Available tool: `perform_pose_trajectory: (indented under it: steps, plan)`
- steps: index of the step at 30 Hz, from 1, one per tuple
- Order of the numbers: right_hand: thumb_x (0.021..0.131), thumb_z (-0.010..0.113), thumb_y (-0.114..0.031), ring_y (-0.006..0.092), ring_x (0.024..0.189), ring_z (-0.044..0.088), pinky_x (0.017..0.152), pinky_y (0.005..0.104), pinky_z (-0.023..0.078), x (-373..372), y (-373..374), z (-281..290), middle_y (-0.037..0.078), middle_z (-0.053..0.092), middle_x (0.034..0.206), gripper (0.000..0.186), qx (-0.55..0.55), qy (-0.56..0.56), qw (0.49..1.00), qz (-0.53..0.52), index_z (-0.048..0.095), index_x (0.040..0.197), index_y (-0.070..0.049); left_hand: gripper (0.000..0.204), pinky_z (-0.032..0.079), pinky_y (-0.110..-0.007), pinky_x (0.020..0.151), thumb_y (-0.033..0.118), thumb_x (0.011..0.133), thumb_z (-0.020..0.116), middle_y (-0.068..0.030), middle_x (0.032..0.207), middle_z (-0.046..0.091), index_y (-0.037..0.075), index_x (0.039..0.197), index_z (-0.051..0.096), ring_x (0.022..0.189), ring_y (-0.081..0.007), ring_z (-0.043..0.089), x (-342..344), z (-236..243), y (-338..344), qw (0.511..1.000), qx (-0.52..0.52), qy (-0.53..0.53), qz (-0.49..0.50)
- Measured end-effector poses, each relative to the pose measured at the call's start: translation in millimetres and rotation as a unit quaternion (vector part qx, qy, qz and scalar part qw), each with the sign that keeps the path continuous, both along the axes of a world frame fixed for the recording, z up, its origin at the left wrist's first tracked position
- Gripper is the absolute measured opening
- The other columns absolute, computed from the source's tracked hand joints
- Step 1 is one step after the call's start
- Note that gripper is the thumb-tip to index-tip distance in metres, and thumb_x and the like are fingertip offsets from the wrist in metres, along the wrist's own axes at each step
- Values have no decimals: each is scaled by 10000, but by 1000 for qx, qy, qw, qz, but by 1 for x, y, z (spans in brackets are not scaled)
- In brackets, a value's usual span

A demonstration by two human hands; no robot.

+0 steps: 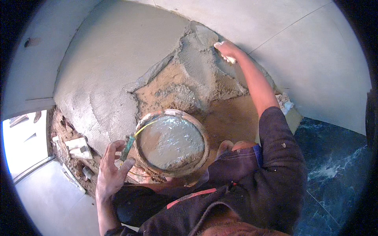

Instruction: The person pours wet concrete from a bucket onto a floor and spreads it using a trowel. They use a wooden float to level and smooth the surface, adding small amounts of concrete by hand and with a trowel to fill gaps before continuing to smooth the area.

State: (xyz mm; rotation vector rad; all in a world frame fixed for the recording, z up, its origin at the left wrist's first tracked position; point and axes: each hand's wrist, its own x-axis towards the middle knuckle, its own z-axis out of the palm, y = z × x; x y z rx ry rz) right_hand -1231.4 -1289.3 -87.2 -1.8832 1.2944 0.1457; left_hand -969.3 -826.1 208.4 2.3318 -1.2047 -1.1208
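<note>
In my right hand [227, 51] is a trowel, its pale handle gripped and its flat blade [207, 36] resting on wet grey mortar [193, 57] beside the far wall. My left hand [112, 169] is at the left of a round bucket [208, 147], thumb and fingers apart. Just beyond its fingertips is the green grip [128, 147] of the bucket's thin yellow handle; whether a finger touches it I cannot tell. Wet grey mix [173, 139] fills much of the bucket, whose rim is crusted.
Smoothed mortar [122, 43] covers the far left floor, ending in a ragged edge against brown sandy ground [157, 82]. Pale walls [291, 27] rise around it. Dark blue marbled tiles [334, 165] lie at the right. Rubble and a white broken piece [78, 148] lie at the left.
</note>
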Motion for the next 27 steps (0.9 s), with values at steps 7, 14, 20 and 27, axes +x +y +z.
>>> perform_pose_trajectory:
  steps: [7,14,20,27]
  plan:
    - [939,485,-507,174,413,496,367,343,386,-84,37,22,51,491,546,462,110,-18,987,-114,489,852,-53,490,434,-368,913,182,786,697,-116,1152,585,37,1219,520,1083,-239,548,4,2,18,999,24,-17,29]
    - [939,493,-499,155,436,482,390,335,396,-7,8,42,41,486,570,443,133,-124,981,-63,488,840,-67,504,448,-394,912,191,791,717,-127,1187,566,20,1218,510,1129,-265,543,0,4,14,1000,-5,-2,8]
    - [951,480,-471,212,511,525,457,411,429,72,-33,18,93,516,610,458,113,-94,985,-87,515,793,-43,530,449,-399,921,239,790,725,-137,1187,557,10,1214,506,1126,-276,542,-7,12,0,1000,-22,3,-14]
    - [951,454,-474,232,517,559,444,421,428,25,-6,29,120,560,631,500,81,-13,996,-44,547,854,8,545,447,-398,913,254,793,728,-131,1188,558,15,1228,501,1122,-276,541,-6,3,10,999,-31,-3,19]
